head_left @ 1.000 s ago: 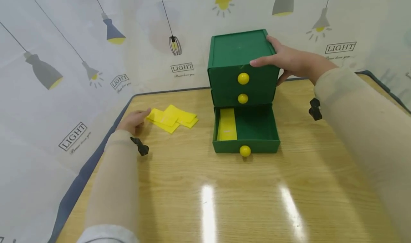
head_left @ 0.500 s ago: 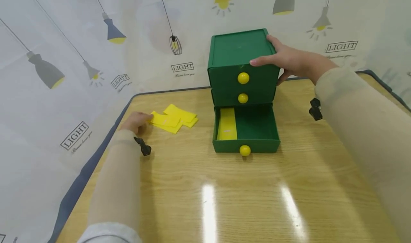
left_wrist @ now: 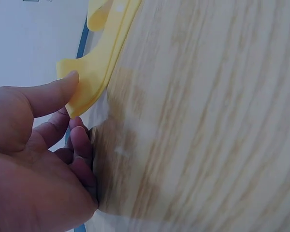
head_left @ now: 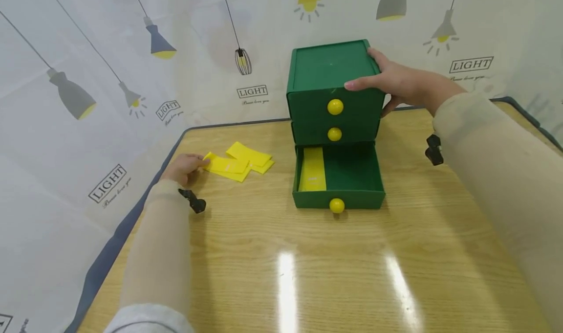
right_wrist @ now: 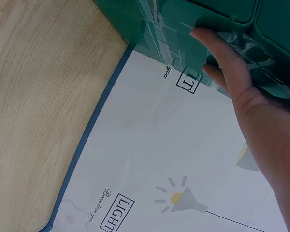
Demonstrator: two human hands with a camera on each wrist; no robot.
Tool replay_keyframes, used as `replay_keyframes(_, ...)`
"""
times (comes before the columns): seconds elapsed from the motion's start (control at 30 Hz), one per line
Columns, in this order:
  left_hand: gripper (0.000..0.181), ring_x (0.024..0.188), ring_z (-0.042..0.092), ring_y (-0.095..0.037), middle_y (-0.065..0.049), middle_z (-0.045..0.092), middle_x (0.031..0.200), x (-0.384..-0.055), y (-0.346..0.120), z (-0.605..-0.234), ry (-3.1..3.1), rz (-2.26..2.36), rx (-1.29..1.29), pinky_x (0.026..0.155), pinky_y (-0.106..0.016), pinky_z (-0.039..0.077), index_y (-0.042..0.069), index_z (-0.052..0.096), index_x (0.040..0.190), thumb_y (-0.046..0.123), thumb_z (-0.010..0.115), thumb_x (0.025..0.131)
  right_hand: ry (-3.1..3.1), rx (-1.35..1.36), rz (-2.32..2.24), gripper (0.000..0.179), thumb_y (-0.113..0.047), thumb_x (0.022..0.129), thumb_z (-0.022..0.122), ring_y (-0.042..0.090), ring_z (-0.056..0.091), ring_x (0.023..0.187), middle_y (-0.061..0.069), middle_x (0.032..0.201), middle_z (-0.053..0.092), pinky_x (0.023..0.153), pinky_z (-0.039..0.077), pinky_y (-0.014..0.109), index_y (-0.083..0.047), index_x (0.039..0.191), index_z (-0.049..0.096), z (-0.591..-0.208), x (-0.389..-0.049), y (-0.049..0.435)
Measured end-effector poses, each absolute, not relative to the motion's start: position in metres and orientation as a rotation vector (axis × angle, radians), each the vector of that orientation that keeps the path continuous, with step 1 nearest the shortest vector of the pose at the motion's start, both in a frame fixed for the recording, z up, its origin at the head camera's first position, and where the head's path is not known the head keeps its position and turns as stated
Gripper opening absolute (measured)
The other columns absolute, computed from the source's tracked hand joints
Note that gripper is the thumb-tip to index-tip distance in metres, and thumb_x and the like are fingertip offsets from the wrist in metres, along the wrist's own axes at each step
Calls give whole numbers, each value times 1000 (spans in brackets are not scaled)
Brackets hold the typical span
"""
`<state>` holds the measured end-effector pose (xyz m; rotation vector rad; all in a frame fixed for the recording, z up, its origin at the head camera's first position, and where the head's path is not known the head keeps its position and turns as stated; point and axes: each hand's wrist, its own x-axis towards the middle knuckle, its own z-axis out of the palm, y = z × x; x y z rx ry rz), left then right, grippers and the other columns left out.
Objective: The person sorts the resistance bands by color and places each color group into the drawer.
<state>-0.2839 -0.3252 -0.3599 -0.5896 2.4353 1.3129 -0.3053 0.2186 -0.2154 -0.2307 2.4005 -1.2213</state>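
Observation:
At the table's left, my left hand pinches the left end of a yellow folded strip, thin and soft-looking like cloth. In the left wrist view, the thumb presses on top of this strip and fingers lie beneath, its end bent up off the table. More yellow strips overlap it on the right. My right hand rests on a green drawer cabinet, thumb at the top front edge, fingers extended along its right side.
The cabinet's bottom drawer is pulled out, with one yellow strip along its left wall. Two upper drawers are closed, each with a yellow knob. A lamp-patterned backdrop borders the wooden table.
My left hand has gone from the strip's end to pinching it, and the strip has shifted slightly, its left end now bent up. The right hand and cabinet stay put.

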Motion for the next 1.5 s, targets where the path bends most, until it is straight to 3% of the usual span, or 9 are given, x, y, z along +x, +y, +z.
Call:
replay_keyframes(0.2, 26, 79, 51, -11, 3, 54, 95, -281, -318, -363, 2502, 1371, -576, 68, -21, 47, 8, 60, 126, 24, 67, 106, 2399, -228, -1226, 122, -67, 95, 67, 44, 20, 163, 4, 180, -19, 110, 49, 70, -50, 155, -38, -215, -304, 219)
replay_keyframes(0.37, 20, 92, 55, -15, -2, 54, 112, -275, -298, -354, 2588, 1514, -606, 84, -26, 55, 7, 59, 120, 17, 68, 104, 2390, -218, -1228, 123, -68, 94, 68, 43, 20, 164, 3, 180, -19, 111, 49, 69, -52, 155, -38, -215, -305, 217)
replay_keyframes(0.47, 20, 98, 55, -17, -3, 57, 115, -270, -283, -339, 2682, 1561, -570, 94, -32, 53, 7, 61, 119, 16, 69, 103, 2388, -216, -1229, 123, -67, 94, 68, 43, 20, 164, 3, 180, -19, 111, 49, 69, -52, 155, -37, -216, -305, 218)
replay_keyframes(0.73, 20, 108, 64, -18, -5, 68, 118, -252, -240, -278, 2838, 1633, -361, 104, -35, 53, 8, 67, 118, 18, 74, 102, 2385, -221, -1226, 121, -67, 95, 67, 43, 19, 164, 3, 180, -18, 111, 48, 70, -52, 156, -37, -214, -306, 220)
replay_keyframes(1.07, 18, 102, 64, -19, -9, 74, 120, -216, -170, -223, 2896, 1653, 97, 91, -28, 54, 9, 70, 117, 17, 74, 101, 2372, -215, -1247, 121, -66, 94, 68, 45, 19, 164, 3, 180, -20, 111, 48, 70, -54, 155, -36, -216, -305, 219)
replay_keyframes(1.27, 22, 99, 63, -22, -10, 76, 123, -194, -132, -211, 2932, 1586, 421, 88, -29, 52, 8, 74, 123, 15, 73, 102, 2363, -214, -1258, 120, -65, 95, 68, 45, 17, 164, 2, 179, -22, 111, 47, 72, -54, 155, -36, -216, -305, 219)
replay_keyframes(1.5, 16, 94, 65, -22, -8, 77, 115, -179, -94, -213, 2948, 1457, 669, 88, -32, 57, 6, 77, 116, 13, 74, 101, 2363, -201, -1251, 121, -65, 95, 67, 47, 19, 163, 3, 178, -24, 110, 47, 72, -53, 155, -37, -214, -305, 219)
